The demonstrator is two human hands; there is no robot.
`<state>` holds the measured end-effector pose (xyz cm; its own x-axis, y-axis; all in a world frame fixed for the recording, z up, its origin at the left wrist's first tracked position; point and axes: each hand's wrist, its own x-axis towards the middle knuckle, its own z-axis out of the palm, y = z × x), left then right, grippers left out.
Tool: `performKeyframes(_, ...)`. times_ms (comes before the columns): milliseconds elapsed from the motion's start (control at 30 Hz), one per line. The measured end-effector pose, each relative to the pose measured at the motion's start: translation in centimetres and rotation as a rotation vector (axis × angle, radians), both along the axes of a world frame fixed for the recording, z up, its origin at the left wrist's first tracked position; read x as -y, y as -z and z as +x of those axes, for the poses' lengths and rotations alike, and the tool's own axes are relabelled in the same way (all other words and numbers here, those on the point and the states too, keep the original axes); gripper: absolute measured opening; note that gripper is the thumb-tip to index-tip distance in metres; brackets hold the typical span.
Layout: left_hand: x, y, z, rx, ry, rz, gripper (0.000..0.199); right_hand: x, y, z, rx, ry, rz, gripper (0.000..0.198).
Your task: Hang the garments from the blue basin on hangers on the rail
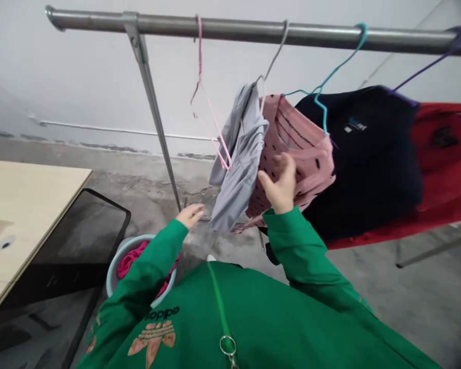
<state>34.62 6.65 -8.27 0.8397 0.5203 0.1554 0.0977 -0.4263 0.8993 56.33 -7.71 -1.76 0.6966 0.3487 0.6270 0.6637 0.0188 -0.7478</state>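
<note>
My right hand (281,185) is raised in front of a pink top with dark marks (301,136), thumb apart from the slightly blurred fingers. Whether it touches the fabric I cannot tell. My left hand (191,215) is lower down, fingers stretched toward a light grey garment (238,179) but apart from it. That garment hangs from a grey-white hanger (275,55), and the pink top from a turquoise hanger (340,62). A bare pink hanger (200,59) hangs left of them, its lower end in front of the grey cloth.
A metal rail (238,28) on a slanted post (155,107) carries a dark navy garment (369,169) and a red one (449,179) further right. Below my left arm stands a pale blue basin (111,277) with magenta cloth (132,260). A wooden table (30,189) is at left.
</note>
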Motion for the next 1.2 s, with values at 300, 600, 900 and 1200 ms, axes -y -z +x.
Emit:
performKeyframes(300,-4.3,-8.5,17.3,0.312,0.100,-0.346,0.104,-3.5,5.2,-3.0,-0.136,-0.456,-0.287,0.032)
performKeyframes(600,-2.0,-10.6,10.7,0.402,0.241,-0.648,0.068,-3.6,5.0,-2.6,-0.048,-0.638,-0.422,0.023)
performKeyframes(900,-0.2,-8.9,8.5,0.460,-0.495,-0.355,0.060,-3.2,3.7,1.8,-0.448,-0.471,-0.108,0.026)
performKeyframes(1200,0.9,-9.6,7.8,0.746,-0.419,-0.751,0.050,-9.4,-6.3,5.5,-0.160,-0.363,0.242,0.044)
